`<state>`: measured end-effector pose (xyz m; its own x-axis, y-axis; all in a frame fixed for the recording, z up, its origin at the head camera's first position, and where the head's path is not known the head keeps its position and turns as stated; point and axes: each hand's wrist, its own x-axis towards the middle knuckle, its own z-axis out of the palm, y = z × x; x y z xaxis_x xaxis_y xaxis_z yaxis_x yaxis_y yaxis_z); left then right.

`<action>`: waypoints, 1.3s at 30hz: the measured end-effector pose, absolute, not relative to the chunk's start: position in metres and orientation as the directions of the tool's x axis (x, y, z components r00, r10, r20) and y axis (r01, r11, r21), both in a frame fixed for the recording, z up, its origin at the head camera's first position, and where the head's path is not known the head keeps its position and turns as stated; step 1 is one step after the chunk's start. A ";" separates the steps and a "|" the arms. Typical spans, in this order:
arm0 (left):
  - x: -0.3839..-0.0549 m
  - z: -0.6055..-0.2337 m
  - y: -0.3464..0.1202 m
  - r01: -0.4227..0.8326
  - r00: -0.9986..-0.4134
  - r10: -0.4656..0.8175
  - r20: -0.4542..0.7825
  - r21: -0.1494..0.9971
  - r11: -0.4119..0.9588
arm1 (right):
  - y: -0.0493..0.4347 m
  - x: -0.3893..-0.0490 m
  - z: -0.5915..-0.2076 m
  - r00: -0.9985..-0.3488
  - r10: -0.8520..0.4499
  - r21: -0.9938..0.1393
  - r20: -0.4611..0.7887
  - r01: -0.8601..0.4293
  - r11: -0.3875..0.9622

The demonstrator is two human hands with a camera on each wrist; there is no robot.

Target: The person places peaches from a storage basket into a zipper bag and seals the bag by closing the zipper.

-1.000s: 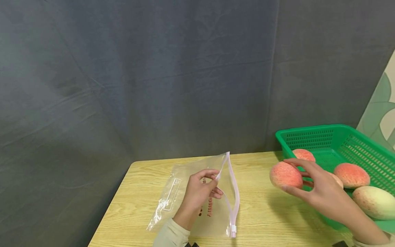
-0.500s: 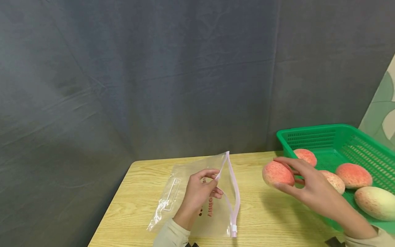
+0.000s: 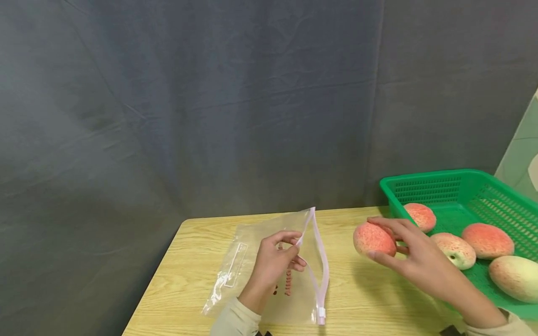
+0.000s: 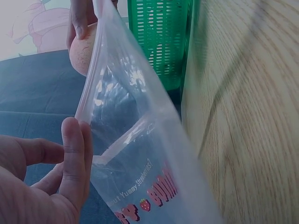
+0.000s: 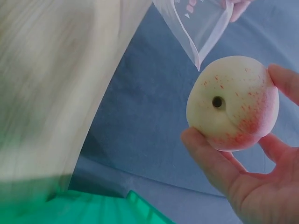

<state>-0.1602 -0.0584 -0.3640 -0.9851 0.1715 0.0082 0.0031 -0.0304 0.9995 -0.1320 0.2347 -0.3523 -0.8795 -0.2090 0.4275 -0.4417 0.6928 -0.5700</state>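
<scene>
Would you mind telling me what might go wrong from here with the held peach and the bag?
The peach might snag on the bag, whose opening looks narrower in the head view. The left hand holds the bag at one side only; if that slips, the opening could fall shut. The right hand holds the peach above the table, so it could drop if the grip loosens.

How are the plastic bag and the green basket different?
The bag is see-through with a pinkish edge; the basket is green with little holes. The bag looks empty; the basket holds four fruits. The left hand holds the bag; no hand holds the basket. Both are open.
</scene>
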 end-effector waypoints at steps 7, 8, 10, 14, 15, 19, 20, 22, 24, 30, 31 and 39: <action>-0.159 -0.363 -0.051 -0.006 -0.984 0.179 -0.001 1.000 -0.030 | 0.236 -0.129 -0.359 -0.860 -0.225 -0.541 0.457 -0.470 0.698; -0.159 -0.363 -0.050 -0.009 -0.983 0.181 -0.004 1.000 -0.028 | 0.236 -0.128 -0.360 -0.860 -0.221 -0.538 0.459 -0.467 0.702; -0.158 -0.363 -0.049 -0.010 -0.983 0.186 -0.006 1.000 -0.023 | 0.238 -0.127 -0.362 -0.863 -0.214 -0.540 0.459 -0.462 0.704; -0.157 -0.364 -0.048 -0.016 -0.981 0.195 -0.014 1.000 -0.006 | 0.238 -0.125 -0.368 -0.872 -0.213 -0.560 0.441 -0.453 0.693; -0.156 -0.365 -0.048 -0.018 -0.981 0.195 -0.017 1.000 -0.003 | 0.236 -0.125 -0.370 -0.873 -0.215 -0.566 0.438 -0.453 0.688; -0.154 -0.366 -0.049 -0.023 -0.981 0.195 -0.023 1.000 0.003 | 0.228 -0.124 -0.376 -0.878 -0.211 -0.588 0.429 -0.449 0.672; -0.154 -0.366 -0.050 -0.019 -0.981 0.194 -0.019 1.000 0.003 | 0.225 -0.125 -0.377 -0.881 -0.208 -0.593 0.426 -0.445 0.671; -0.155 -0.364 -0.052 -0.012 -0.982 0.188 -0.011 1.000 -0.002 | 0.220 -0.127 -0.377 -0.886 -0.198 -0.600 0.419 -0.435 0.672; -0.156 -0.363 -0.055 -0.001 -0.983 0.182 -0.001 1.000 0.004 | 0.216 -0.129 -0.376 -0.891 -0.190 -0.601 0.412 -0.423 0.678; -0.159 -0.361 -0.061 0.016 -0.991 0.133 0.005 0.997 0.080 | 0.210 -0.131 -0.381 -0.891 -0.179 -0.606 0.418 -0.420 0.676; -0.159 -0.361 -0.062 0.017 -0.992 0.127 0.006 0.996 0.087 | 0.209 -0.131 -0.383 -0.889 -0.178 -0.607 0.423 -0.424 0.673; -0.160 -0.360 -0.065 0.029 -0.993 0.117 0.018 0.995 0.091 | 0.190 -0.143 -0.383 -0.907 -0.199 -0.728 0.370 -0.417 0.544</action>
